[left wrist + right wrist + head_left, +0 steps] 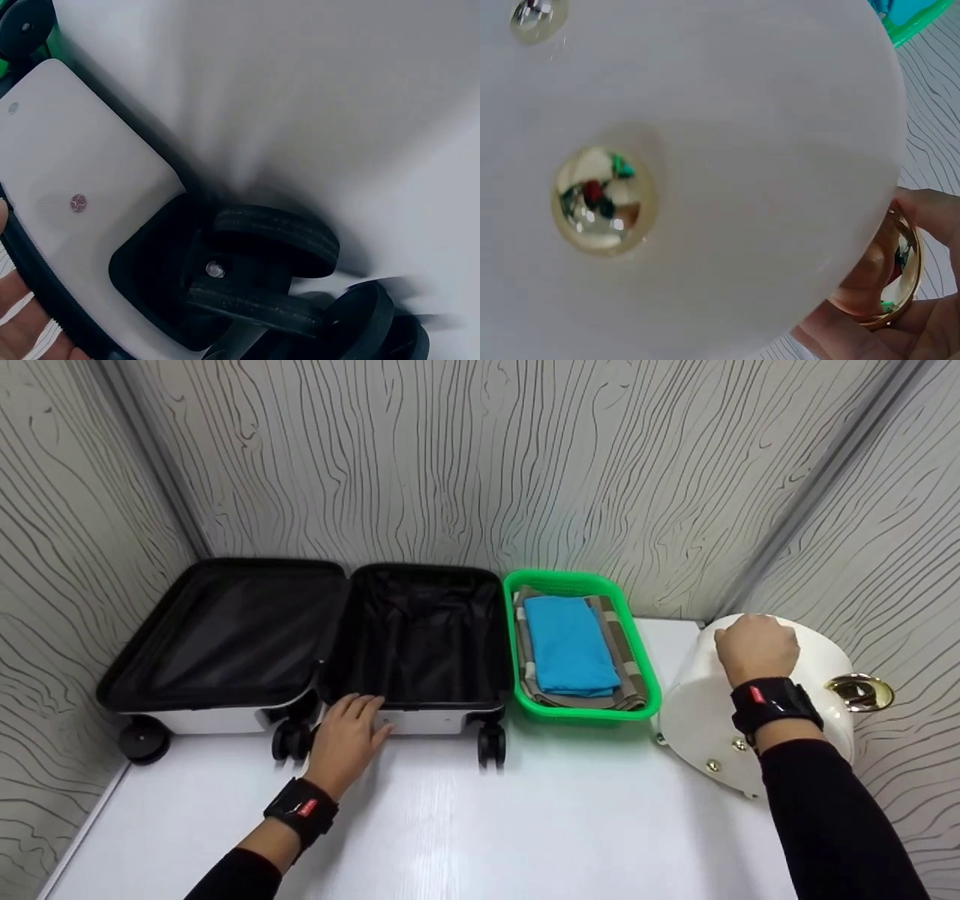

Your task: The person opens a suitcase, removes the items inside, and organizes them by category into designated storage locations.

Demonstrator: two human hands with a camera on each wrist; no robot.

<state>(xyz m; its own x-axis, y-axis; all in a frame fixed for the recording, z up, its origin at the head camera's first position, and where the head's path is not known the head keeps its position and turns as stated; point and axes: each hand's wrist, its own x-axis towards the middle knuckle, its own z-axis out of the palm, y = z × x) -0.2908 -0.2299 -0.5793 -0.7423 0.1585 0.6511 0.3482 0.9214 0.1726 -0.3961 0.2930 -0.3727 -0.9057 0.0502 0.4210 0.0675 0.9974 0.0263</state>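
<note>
An opened suitcase lies flat, its black-lined left half (232, 637) beside the deeper right half (427, 637). My left hand (349, 739) lies at the front rim of the right half, fingers extended over the edge. In the left wrist view, its fingers (22, 322) show past the black rim, near a black caster wheel (277, 240). My right hand (756, 645) is at the far side of a tipped white rounded box (697, 712) with gold ball feet (604, 199). The right wrist view shows that hand gripping a gold ring-shaped handle (900, 277) on the box.
Right of the suitcase stands a green basket (585, 716) containing a folded blue cloth (570, 645) on a brown checked cloth (630, 660). Another gold handle (862, 692) sticks out from the box's right side. Wood-patterned walls (427, 457) enclose the white table (465, 825).
</note>
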